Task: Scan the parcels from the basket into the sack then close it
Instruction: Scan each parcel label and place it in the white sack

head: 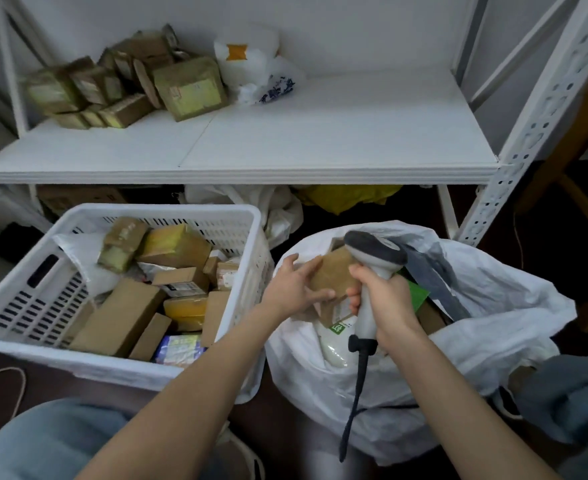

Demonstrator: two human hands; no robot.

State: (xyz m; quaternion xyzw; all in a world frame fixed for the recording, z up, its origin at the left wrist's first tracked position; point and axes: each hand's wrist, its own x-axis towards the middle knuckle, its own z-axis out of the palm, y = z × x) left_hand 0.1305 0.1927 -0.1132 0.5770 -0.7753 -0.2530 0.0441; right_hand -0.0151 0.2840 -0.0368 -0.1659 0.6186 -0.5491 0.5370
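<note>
Step in hand: scanning one parcel (334, 277) above the open mouth of the sack (493, 306).

Findings:
- The left hand (290, 289) holds the brown parcel, fingers laid along its top face and thumb clamped against the near edge. The parcel sits over the sack mouth, just right of the basket (160, 211).
- The right hand (382, 303) is wrapped tightly round the grip of the scanner (375, 249). The scanner head is touching or just above the parcel's far corner. Its cable (354, 403) hangs down the front of the sack.
- A printed label shows on the parcel's lower face, partly covered by the scanner grip. Whether the scanner window faces it cannot be told.
- The basket holds many boxes and packets; the sack already holds several items. By this judgement, the task is far from complete and closing the sack is not yet due.

Recommendations:
- Turn the parcel with the left hand so the label lies flat and faces the scanner window, with fingers kept off the barcode.
- Draw the scanner back a little; too close a head may fail to read.
- Release the parcel into the sack only after a confirmed read.
- Keep the cable outside the sack mouth, as it could snag on dropped parcels.
</note>
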